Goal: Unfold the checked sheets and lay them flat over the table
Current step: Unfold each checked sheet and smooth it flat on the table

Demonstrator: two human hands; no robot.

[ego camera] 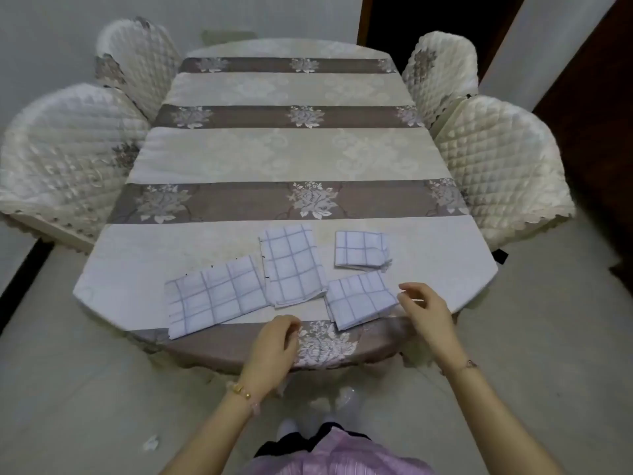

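White checked sheet lies folded. Left of it my left grip hangs loose, empty. My right grip is at its edge; whether it pinches, I cannot tell.

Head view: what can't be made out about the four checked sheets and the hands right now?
- Fold count in each sheet, such as the near-right sheet: head view, top layers cover the rest.
- Whether the right hand pinches that sheet's corner: head view, curled fingers hide the contact.
- Whether the left sheet and middle sheet overlap: head view, too blurred.
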